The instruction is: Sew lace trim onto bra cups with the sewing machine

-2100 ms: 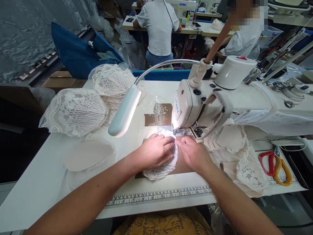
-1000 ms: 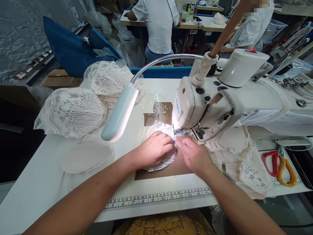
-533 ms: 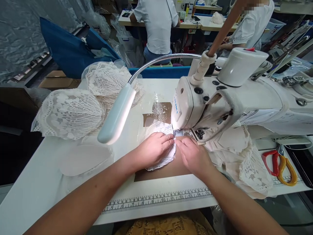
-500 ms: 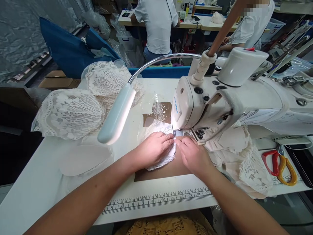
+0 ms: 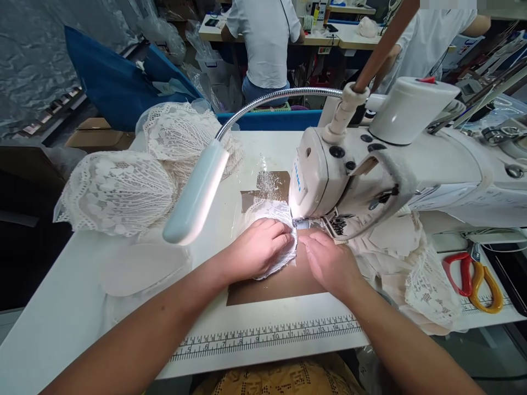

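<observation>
A white lace bra cup (image 5: 284, 257) lies at the needle of the white sewing machine (image 5: 315, 175), its right edge under the presser foot area. My left hand (image 5: 261, 247) rests on top of the cup with curled fingers, thumb and fingertips gripping the lace near its right edge. On the other side, my right hand (image 5: 329, 260) sits just right of that edge. Its thumb and index finger are pressed together; whether anything is between them is hidden. Brown sheeting (image 5: 280, 288) covers the machine bed beneath both hands.
Lace cups (image 5: 119, 192) are piled at left, near smooth pale cups (image 5: 144, 269). A lamp (image 5: 196, 192) hangs over the table. Fabric pieces (image 5: 428, 285) and scissors (image 5: 486, 285) lie at right. A ruler strip (image 5: 267, 336) runs along the front edge. Two people are beyond.
The cup has turned a little and moved slightly up. My left fingers have drawn back from the needle, and my right fingertips have shifted slightly right, away from the lace edge.
</observation>
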`<state>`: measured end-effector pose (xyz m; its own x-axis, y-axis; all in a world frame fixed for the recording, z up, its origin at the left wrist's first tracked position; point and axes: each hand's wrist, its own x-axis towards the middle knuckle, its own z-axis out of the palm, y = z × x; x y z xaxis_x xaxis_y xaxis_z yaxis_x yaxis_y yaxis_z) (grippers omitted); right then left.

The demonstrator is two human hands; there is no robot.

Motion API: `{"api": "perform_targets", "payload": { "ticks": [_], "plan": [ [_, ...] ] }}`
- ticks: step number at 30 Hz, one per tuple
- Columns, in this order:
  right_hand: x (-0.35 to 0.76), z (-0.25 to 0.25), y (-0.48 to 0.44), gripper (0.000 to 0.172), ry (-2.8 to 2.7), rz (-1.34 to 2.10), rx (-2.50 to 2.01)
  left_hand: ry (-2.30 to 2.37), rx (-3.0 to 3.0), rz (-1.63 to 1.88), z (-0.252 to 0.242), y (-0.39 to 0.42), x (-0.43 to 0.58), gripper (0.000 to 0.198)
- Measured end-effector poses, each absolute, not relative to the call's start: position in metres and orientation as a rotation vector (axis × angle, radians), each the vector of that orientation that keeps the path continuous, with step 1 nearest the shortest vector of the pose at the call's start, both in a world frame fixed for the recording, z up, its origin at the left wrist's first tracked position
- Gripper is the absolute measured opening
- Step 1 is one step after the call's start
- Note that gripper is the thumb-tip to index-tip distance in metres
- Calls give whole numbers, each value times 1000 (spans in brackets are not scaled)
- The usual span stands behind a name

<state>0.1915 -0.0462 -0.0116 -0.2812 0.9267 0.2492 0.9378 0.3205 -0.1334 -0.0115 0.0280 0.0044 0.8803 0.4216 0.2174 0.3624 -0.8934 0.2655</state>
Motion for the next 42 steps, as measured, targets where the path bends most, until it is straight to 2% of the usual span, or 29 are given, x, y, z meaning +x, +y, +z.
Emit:
{"api": "perform_targets", "payload": {
  "ticks": [8, 17, 24, 31, 35, 42],
  "plan": [
    [191, -9, -44, 53, -2356, 71, -1824, 598, 2778, 353, 8, 30, -12, 25],
    [195, -15, -40, 59, -2436, 32, -1709, 580, 2779, 368, 7, 31, -13, 24],
    [191, -6, -34, 44, -2488, -91, -1735, 561, 2785, 382, 7, 33, -14, 27],
    [195, -4, -36, 49, -2524, -77, -1679, 568, 2842, 359, 9, 33, -14, 27],
    [197, -5, -35, 52, -2479, 81, -1714, 566, 2904, 339, 9, 31, -14, 30],
    [195, -1, -32, 46, -2486, 135, -1698, 528, 2961, 286, 8, 33, -15, 29]
  ]
}}
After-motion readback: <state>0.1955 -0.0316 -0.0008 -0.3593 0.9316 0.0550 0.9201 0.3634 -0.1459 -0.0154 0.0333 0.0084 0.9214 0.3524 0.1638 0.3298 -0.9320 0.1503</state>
